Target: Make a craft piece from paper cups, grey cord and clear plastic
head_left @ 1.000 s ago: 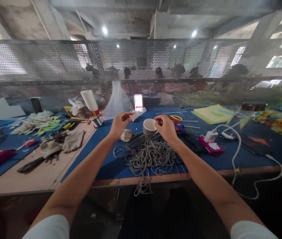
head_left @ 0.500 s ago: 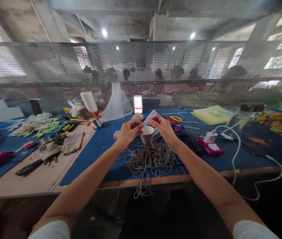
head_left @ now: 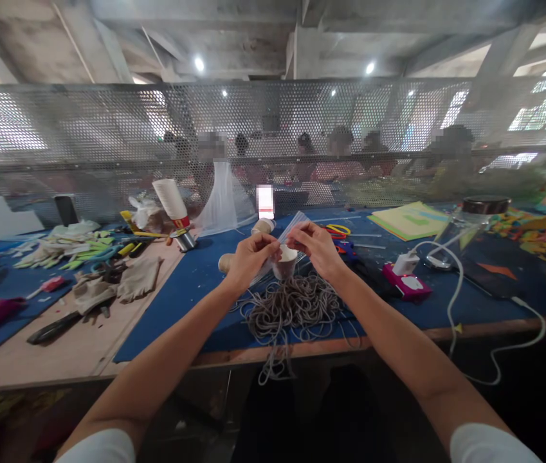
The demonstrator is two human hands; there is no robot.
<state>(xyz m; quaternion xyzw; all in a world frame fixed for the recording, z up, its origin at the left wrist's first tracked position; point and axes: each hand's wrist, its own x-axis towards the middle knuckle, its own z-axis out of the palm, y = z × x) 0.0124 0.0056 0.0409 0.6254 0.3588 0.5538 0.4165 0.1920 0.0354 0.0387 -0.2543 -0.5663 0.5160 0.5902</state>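
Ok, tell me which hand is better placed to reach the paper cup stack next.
Probably the left hand: it is nearer the paper cup stack, and the right hand would have to reach across it. Both seem to pinch the clear plastic, so the left may need to let go first.

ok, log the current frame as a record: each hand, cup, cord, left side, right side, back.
left hand: pinching clear plastic film, possibly a bag
right hand: fingertips pinched on the same film
paper cup: upright, open top, just below the fingertips in view
gray cord: loose tangled heap, some hanging over the table edge
left side: tilted stack of paper cups, fabric glove
right side: magenta power strip with white charger plugged in, dark-lidded jar
back: lit phone, standing upright
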